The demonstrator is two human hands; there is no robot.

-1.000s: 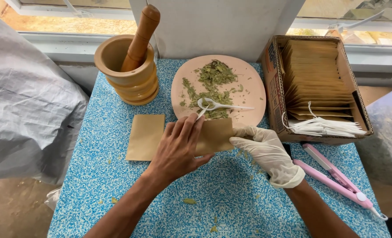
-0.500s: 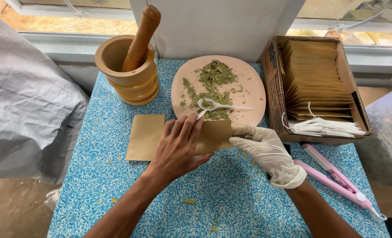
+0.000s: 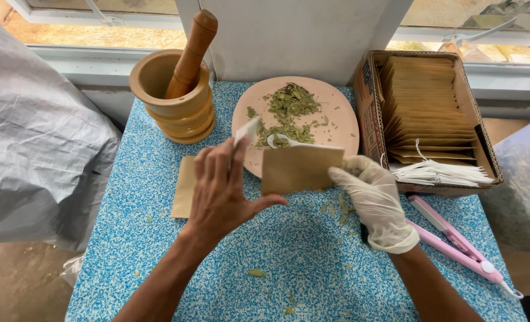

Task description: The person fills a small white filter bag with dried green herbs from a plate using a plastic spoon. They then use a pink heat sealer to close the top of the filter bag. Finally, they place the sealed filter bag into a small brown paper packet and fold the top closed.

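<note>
My gloved right hand (image 3: 375,200) holds a flat brown paper pouch (image 3: 300,169) upright by its right edge, above the blue speckled table (image 3: 312,262). My bare left hand (image 3: 220,191) is raised beside it; its thumb touches the pouch's lower left corner. Its fingertips pinch a small white strip (image 3: 247,129). Just behind the pouch, a pink plate (image 3: 336,101) carries dried green leaves (image 3: 288,107) and a white spoon (image 3: 280,141). A second brown pouch (image 3: 184,188) lies flat, partly hidden under my left hand.
A wooden mortar (image 3: 169,101) with a pestle (image 3: 191,53) stands at the back left. A cardboard box (image 3: 369,101) of brown pouches sits at the right, white tags (image 3: 437,173) at its front. A pink sealer (image 3: 455,244) lies near the right edge. A grey plastic sheet (image 3: 32,149) hangs left.
Both hands pressed the pouch flat on the table before. Now the pouch is lifted upright, and my left hand has risen with the white strip in its fingertips.
</note>
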